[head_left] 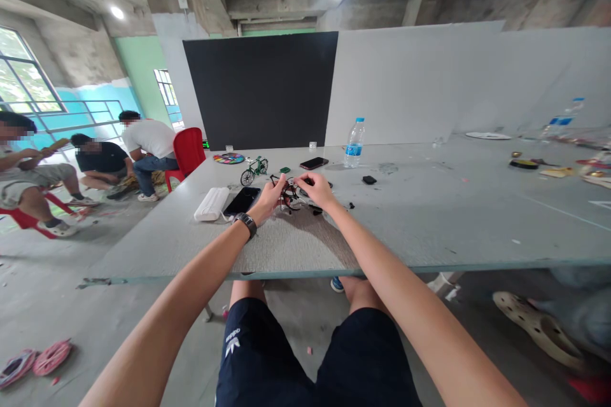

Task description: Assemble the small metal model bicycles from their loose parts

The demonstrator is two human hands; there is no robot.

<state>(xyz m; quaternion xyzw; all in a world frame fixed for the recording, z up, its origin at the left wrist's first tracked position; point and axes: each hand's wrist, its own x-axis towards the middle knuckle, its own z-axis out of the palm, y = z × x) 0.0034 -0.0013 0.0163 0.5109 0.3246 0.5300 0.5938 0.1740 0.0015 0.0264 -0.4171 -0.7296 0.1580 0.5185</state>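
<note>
A small dark red and black model bicycle [289, 197] is held low over the table, between my two hands. My left hand [270, 197] is closed on its left side, thumb uppermost. From the right, the fingers of my right hand [317, 189] pinch at its upper part; the exact piece between them is too small to make out. Small black parts [316, 209] lie just below my right hand. Behind my left hand stands a green model bicycle [254, 170], upright on the tabletop, with a small green piece [285, 170] to its right.
On the grey table [405, 222] are a white power bank [211, 204], a phone [242, 201], another phone [314, 163], a water bottle [354, 144], a black piece [369, 180] and a colourful disc [228, 158]. A black panel [262, 92] stands behind. Several people sit at left.
</note>
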